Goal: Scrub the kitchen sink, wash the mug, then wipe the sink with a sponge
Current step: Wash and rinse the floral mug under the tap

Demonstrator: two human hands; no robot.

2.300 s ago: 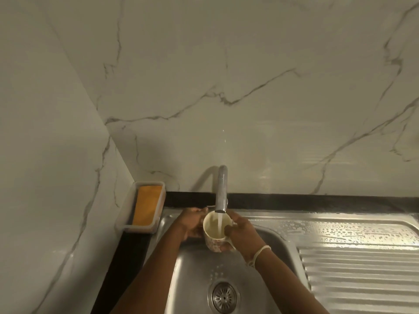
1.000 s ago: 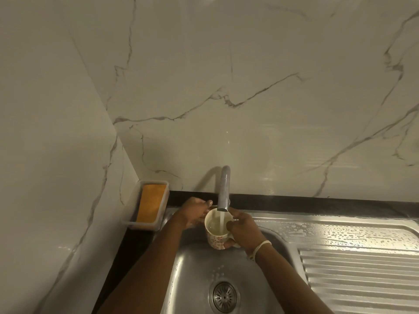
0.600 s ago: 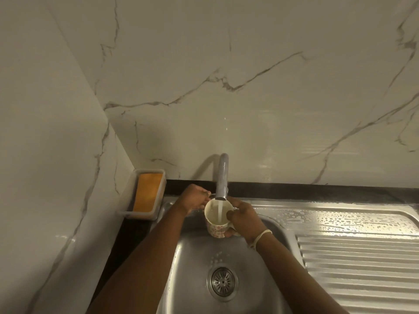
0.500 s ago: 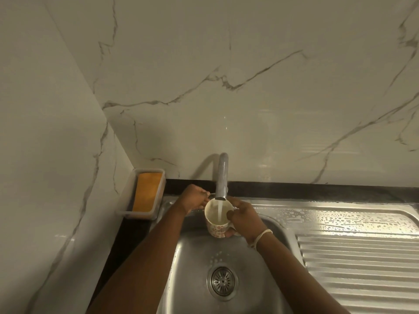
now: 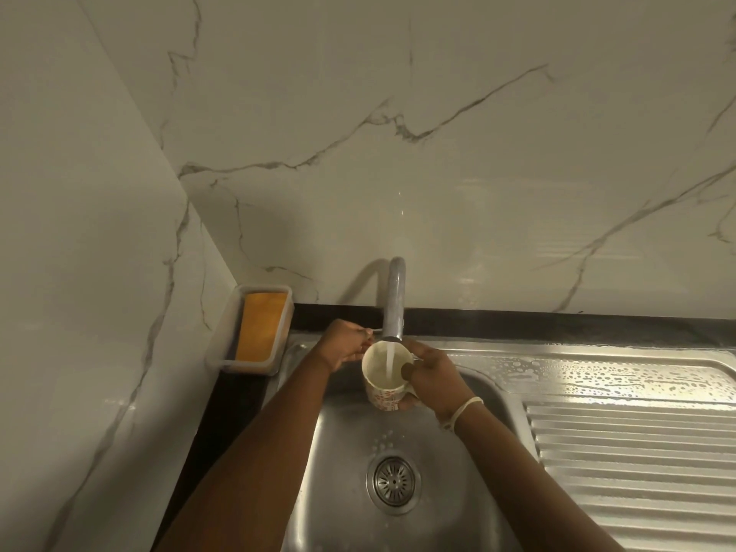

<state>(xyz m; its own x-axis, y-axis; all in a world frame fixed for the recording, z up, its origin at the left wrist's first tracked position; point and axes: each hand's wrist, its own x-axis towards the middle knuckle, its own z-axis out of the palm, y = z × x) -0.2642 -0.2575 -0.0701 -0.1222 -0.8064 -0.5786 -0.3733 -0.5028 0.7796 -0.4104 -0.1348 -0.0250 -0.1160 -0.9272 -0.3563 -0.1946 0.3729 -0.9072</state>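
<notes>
**Mug under the running tap**

Head view: I see the right hand (image 5: 432,376) curled round the mug (image 5: 385,382), holding it upright right below the tap (image 5: 394,302) spout, water streaming in. The left hand (image 5: 344,344) sits just left of the tap, fingers pinched on a thin lever there. The sink (image 5: 346,452) lies below the tap, and the sponge (image 5: 261,326) rests in a tray (image 5: 223,344) left of it.
</notes>
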